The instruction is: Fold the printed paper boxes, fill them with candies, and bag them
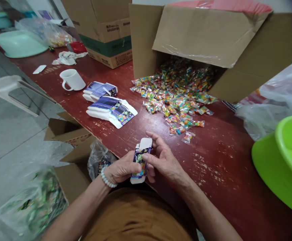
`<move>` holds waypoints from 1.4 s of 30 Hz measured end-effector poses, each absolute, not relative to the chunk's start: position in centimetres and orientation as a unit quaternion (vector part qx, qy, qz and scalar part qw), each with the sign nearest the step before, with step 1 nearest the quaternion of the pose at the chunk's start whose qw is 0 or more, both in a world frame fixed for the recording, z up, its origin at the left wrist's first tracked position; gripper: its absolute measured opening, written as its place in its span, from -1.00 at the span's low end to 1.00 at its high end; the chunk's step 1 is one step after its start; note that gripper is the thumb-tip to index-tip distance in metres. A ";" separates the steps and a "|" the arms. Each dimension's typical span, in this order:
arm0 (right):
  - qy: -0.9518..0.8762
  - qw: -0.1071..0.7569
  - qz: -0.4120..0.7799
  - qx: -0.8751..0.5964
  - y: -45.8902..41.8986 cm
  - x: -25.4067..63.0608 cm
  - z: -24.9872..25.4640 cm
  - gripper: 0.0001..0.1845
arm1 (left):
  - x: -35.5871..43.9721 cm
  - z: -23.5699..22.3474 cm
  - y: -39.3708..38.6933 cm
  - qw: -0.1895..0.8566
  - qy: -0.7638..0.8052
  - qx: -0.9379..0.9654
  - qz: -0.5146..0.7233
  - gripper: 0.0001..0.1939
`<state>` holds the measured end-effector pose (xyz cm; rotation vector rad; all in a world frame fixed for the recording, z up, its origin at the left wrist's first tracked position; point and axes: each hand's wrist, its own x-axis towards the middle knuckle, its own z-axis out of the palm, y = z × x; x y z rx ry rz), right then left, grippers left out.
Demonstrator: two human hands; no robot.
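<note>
**Tight Grip, Thin Margin**

Small printed paperboard carton (140, 160), purple with a white end flap, upright and slightly tilted between the hands, just past the table's edge. Left hand (122, 169), bead bracelet (107, 177) at the wrist, curled closed round the lower body of the carton; right hand (164, 159) pinching from the front, thumb pressed on the printed face, fingers arched near the top flap. Finger placement behind the carton hidden from this view.

Main risk: a slip on smooth, thin board, with a drop past the edge toward the open cardboard box (69, 132) on the floor. Next, a creased panel from too much thumb pressure, or a torn flap from forcing the board at a bad angle. Farther up the red-painted wooden table (218, 167), 2 stacks of flattened cartons (112, 112) beside a white ceramic mug (72, 79): exposed to a knock from a swinging elbow. Small clear packets of colourful sweets (173, 97), spilled from a tipped cardboard shipping box (206, 36), with 1 stray packet (188, 137) closest to the right hand: easy to sweep aside with a careless forearm, and slow to gather.
</note>
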<state>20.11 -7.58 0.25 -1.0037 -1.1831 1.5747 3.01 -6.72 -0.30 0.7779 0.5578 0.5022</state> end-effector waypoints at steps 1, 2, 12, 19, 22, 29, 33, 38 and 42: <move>-0.468 0.456 0.640 -0.405 -7.6 20.1 0.2 -0.25 | 3.0 -0.2 -6.7 0.851 0.277 0.375 0.242 -0.53; -0.456 0.458 0.650 -0.399 -7.7 20.1 0.1 -0.22 | 3.0 -0.1 -6.7 0.843 0.292 0.379 0.245 -0.55; -0.424 0.496 0.579 -0.489 -7.2 20.2 -1.1 -0.76 | 4.1 0.0 -6.2 0.723 0.427 0.443 0.314 -0.64; -0.380 0.550 0.537 -0.515 -6.7 20.6 -1.7 -0.49 | 5.7 0.0 -7.4 0.582 0.484 0.462 0.462 -0.28; -0.401 0.566 0.529 -0.490 -7.1 20.5 -2.0 -0.64 | 5.6 -0.1 -7.3 0.563 0.488 0.501 0.441 -0.38; -0.387 0.507 0.599 -0.484 -6.2 22.2 -2.2 -0.73 | 4.5 0.1 -6.3 0.643 0.458 0.489 0.372 -0.68; -0.367 0.488 0.650 -0.453 -5.4 23.2 -1.6 -0.62 | 4.5 0.2 -5.9 0.645 0.435 0.524 0.347 -0.76; -0.527 0.478 0.522 -0.471 -5.4 23.3 -1.7 -0.84 | 4.9 0.4 -5.9 0.671 0.425 0.458 0.398 -0.49; -0.556 0.507 0.437 -0.493 -5.8 23.0 -1.9 -0.85 | 5.4 0.4 -6.2 0.770 0.416 0.351 0.332 -0.52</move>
